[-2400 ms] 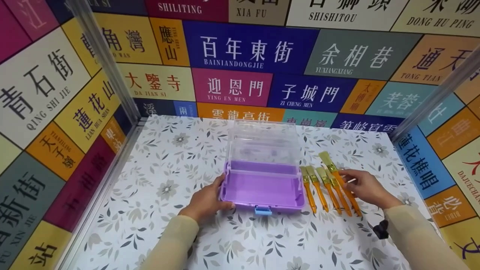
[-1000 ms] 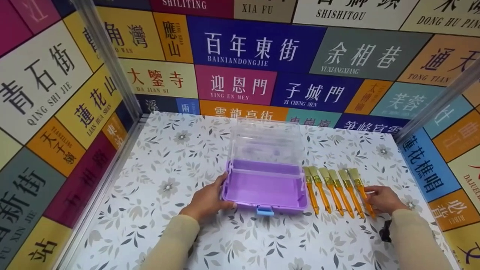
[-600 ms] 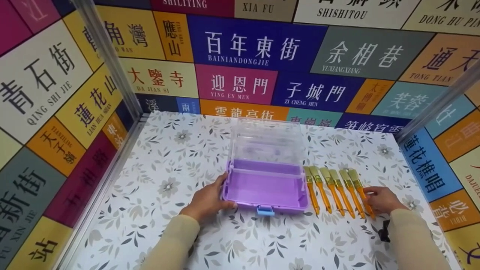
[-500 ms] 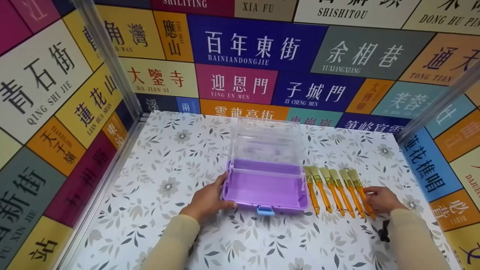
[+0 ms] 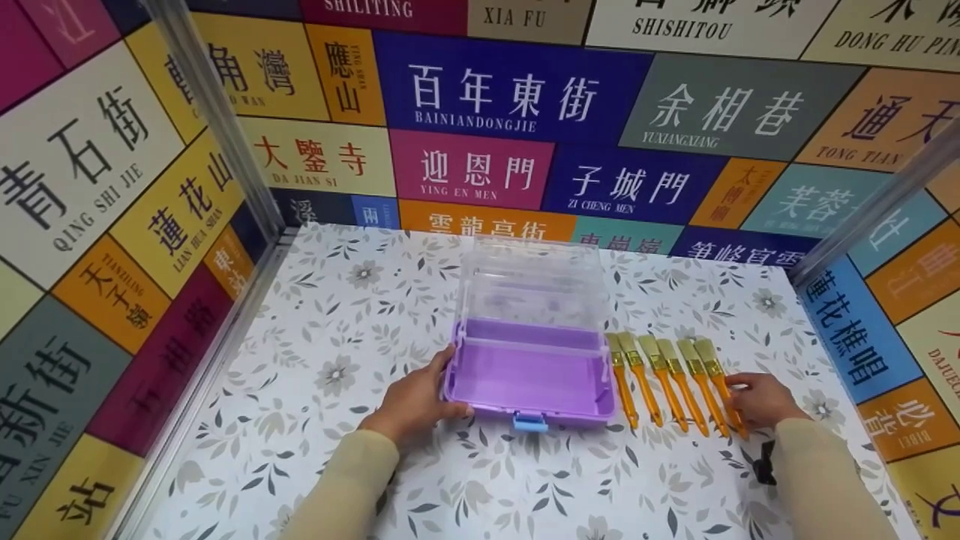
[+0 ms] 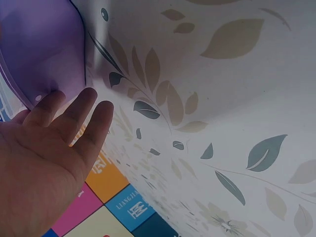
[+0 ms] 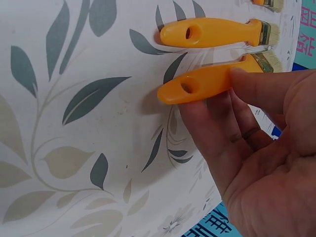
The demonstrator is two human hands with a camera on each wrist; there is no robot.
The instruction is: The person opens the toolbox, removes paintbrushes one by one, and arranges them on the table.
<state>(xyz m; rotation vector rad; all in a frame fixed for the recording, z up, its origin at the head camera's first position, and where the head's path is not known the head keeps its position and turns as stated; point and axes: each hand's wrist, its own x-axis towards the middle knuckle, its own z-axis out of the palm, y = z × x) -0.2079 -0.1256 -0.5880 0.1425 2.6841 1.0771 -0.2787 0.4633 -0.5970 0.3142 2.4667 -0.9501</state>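
A purple plastic box [image 5: 532,373] with a clear lid [image 5: 534,281] raised at its back stands mid-table in the head view; no contents show inside. My left hand [image 5: 416,401] rests against its left side, thumb by the front corner. In the left wrist view, extended fingers [image 6: 81,116] touch the purple wall. Several paintbrushes [image 5: 660,375] with orange handles lie in a row right of the box, bristles away from me. At the row's right end, my right hand [image 5: 765,399] pinches a paintbrush [image 7: 197,86] by its handle between thumb and fingers.
A blue latch [image 5: 530,421] hangs at the box front. The table [image 5: 337,300] has a leaf-and-flower cover. Panels [image 5: 510,82] with printed characters stand behind and at both sides. A small black object [image 5: 765,461] shows by the right wrist.
Since the oldest frame, the right hand has brought its paintbrush down, rightward and nearer, beside the others in the row. In the last half second it barely moves. The left hand stays at the box.
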